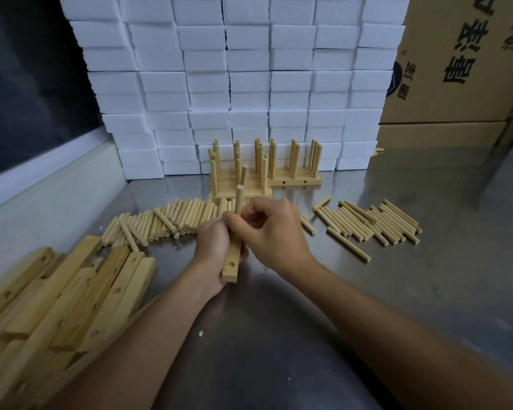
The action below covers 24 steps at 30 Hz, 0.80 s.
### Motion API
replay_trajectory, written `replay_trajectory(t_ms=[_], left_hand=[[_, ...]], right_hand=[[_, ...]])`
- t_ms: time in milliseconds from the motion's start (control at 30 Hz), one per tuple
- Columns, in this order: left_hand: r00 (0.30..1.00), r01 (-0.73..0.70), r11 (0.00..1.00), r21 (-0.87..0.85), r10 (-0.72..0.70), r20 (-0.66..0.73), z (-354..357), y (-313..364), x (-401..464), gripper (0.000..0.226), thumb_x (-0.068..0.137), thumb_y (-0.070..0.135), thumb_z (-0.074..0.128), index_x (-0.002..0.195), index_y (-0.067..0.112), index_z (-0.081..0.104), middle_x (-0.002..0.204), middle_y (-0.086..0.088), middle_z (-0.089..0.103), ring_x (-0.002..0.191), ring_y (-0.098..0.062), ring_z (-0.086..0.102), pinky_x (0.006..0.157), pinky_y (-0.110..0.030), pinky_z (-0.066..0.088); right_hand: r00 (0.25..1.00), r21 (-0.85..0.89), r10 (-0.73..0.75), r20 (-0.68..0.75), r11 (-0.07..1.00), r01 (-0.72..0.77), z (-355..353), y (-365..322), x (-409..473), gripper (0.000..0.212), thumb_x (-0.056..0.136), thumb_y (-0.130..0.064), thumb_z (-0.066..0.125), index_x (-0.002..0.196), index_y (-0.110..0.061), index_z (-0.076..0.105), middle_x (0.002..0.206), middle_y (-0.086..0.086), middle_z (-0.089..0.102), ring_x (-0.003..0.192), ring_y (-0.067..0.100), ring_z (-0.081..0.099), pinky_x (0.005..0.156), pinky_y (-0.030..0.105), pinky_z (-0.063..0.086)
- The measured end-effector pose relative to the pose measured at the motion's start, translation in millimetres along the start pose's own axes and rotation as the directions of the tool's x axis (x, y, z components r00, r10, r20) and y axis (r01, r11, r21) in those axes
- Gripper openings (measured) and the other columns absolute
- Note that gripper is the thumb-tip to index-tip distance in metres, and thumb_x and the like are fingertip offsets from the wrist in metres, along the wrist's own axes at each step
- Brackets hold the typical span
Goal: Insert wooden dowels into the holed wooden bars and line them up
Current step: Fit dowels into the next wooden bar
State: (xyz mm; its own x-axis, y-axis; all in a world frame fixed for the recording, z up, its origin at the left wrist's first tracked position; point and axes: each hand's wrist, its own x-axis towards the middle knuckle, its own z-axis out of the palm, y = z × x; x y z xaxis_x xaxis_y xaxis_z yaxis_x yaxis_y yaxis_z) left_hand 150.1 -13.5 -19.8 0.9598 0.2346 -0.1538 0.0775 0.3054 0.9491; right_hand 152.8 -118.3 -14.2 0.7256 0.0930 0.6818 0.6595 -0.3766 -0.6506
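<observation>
Head view, one frame.

Left hand (212, 247): fingers curled around a wooden bar (233, 258), held above the metal table (427, 291) near the centre of the frame. The bar points away from the person, near end lowest; one round hole shows close to that near end.

Right hand (274, 232): fingers curled, pinching a dowel (239, 201) at its lower part. The dowel stands upright from the bar's top face, just above the left hand's fingers; whether its foot is seated in a hole is hidden by the fingers. A second dowel (243, 176) stands upright farther along the same bar.

Loose dowels, left heap (166, 221): a long row lying flat on the table, behind and left of the hands.

Loose dowels, right heap (373, 221): lying flat, spread out, right of the hands and apart from the left heap.

Spare bars (71, 297): a pile of holed wooden bars at lower left, overlapping one another, holes facing up on several.

Finished bars (264, 170): bars with upright dowels in them, set side by side on the table behind the hands, just in front of the white blocks.

White blocks (234, 69): stacked in many tiers like a wall across the back of the table.

Cardboard box (462, 60): at upper right, beside the white blocks, printed with dark characters.
</observation>
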Motion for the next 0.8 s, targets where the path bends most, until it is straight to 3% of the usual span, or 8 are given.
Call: replay_trajectory(t_ms=[133,200,300,400,467,633,733,800], left_hand=[[1.0,0.003,1.0,-0.022,-0.002,0.009,0,2,-2,0.032,0.095,0.009,0.039,0.08,0.008,0.067,0.074,-0.015,0.059,0.06,-0.022,0.056,0.05,-0.028,0.044],[1.0,0.007,0.998,-0.057,-0.005,0.025,-1,2,-1,0.033,0.096,0.01,0.038,0.083,0.008,0.067,0.079,-0.016,0.062,0.066,-0.024,0.059,0.055,-0.03,0.047],[0.998,0.012,0.994,-0.113,-0.004,0.07,-4,3,0,0.029,0.098,0.014,0.045,0.086,0.005,0.069,0.082,-0.018,0.061,0.073,-0.027,0.059,0.059,-0.034,0.046],[0.994,0.016,0.991,-0.133,-0.001,0.112,-7,3,2,0.025,0.101,0.018,0.049,0.087,0.005,0.064,0.063,-0.01,0.056,0.05,-0.016,0.052,0.041,-0.024,0.039],[0.994,0.026,0.99,-0.142,-0.01,0.113,-7,4,3,0.024,0.102,0.018,0.044,0.092,0.005,0.061,0.055,-0.007,0.049,0.037,-0.013,0.04,0.032,-0.02,0.03],[0.993,0.034,0.985,-0.17,-0.014,0.121,-7,4,2,0.028,0.106,0.02,0.038,0.102,0.002,0.059,0.053,-0.007,0.049,0.035,-0.013,0.036,0.031,-0.02,0.028],[0.992,0.035,0.983,-0.182,-0.011,0.128,-7,4,2,0.028,0.106,0.019,0.038,0.102,0.001,0.058,0.054,-0.007,0.048,0.036,-0.013,0.037,0.031,-0.02,0.029],[0.991,0.032,0.984,-0.177,-0.008,0.131,-7,4,1,0.027,0.106,0.019,0.038,0.101,0.001,0.059,0.055,-0.007,0.048,0.035,-0.013,0.036,0.031,-0.02,0.029]], right_hand=[[1.0,0.027,0.007,0.018,1.0,-0.007,2,-3,-2,0.02,0.086,-0.021,0.078,0.072,-0.013,0.067,0.063,-0.01,0.06,0.061,0.002,0.059,0.059,0.013,0.047],[0.999,0.038,0.008,0.049,0.999,-0.01,1,-4,-1,0.02,0.087,-0.024,0.076,0.075,-0.011,0.068,0.066,-0.009,0.062,0.063,0.003,0.061,0.06,0.015,0.049],[0.994,0.029,-0.012,0.113,1.0,0.009,-6,-3,1,0.023,0.093,-0.028,0.069,0.082,-0.008,0.073,0.07,-0.002,0.068,0.065,0.011,0.065,0.061,0.032,0.054],[0.994,0.004,-0.047,0.094,0.999,0.047,-16,3,6,0.026,0.099,-0.024,0.06,0.083,-0.009,0.073,0.066,-0.003,0.067,0.059,0.008,0.061,0.055,0.025,0.048],[0.999,-0.041,-0.028,0.046,0.999,0.03,-24,11,11,0.031,0.1,-0.024,0.057,0.079,-0.007,0.071,0.062,0.001,0.065,0.055,0.011,0.059,0.052,0.031,0.047],[0.997,-0.373,0.066,-0.029,0.925,-0.072,-37,36,16,0.021,0.097,-0.023,0.057,0.088,-0.01,0.07,0.075,0.001,0.068,0.065,0.015,0.062,0.064,0.04,0.056],[0.971,-0.622,0.228,0.069,0.771,-0.137,-38,47,12,0.024,0.095,-0.03,0.06,0.115,-0.018,0.066,0.101,0.0,0.068,0.087,0.015,0.062,0.085,0.037,0.056],[0.946,-0.727,0.309,0.099,0.671,-0.143,-38,54,11,0.029,0.095,-0.035,0.06,0.119,-0.02,0.066,0.103,0.0,0.069,0.095,0.019,0.062,0.096,0.041,0.05]])
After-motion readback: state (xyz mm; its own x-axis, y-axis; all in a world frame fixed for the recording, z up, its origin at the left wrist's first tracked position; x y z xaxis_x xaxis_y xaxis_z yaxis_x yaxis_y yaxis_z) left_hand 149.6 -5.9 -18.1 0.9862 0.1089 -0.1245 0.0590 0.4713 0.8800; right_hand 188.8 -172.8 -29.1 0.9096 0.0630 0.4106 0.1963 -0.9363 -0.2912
